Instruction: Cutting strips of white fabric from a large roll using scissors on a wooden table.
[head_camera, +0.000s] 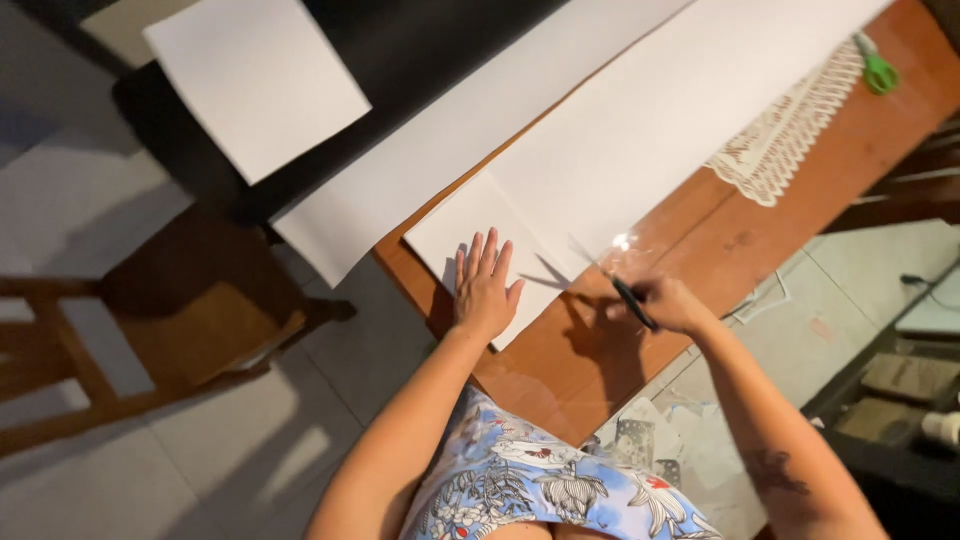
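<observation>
One small white sheet (478, 235) lies at the near end of the wooden desk (720, 240), pinned by the left hand (484, 290), whose fingers lie flat and slightly spread. The right hand (672, 303), just beside it over bare wood, has its fingers closed around a thin black tool (634, 303), its kind unclear. Long white paper strips (640, 120) run up the desk to a lace cloth (790, 135) and green scissors (879, 70).

Sleeveless blue floral-print garment (540, 490)
</observation>
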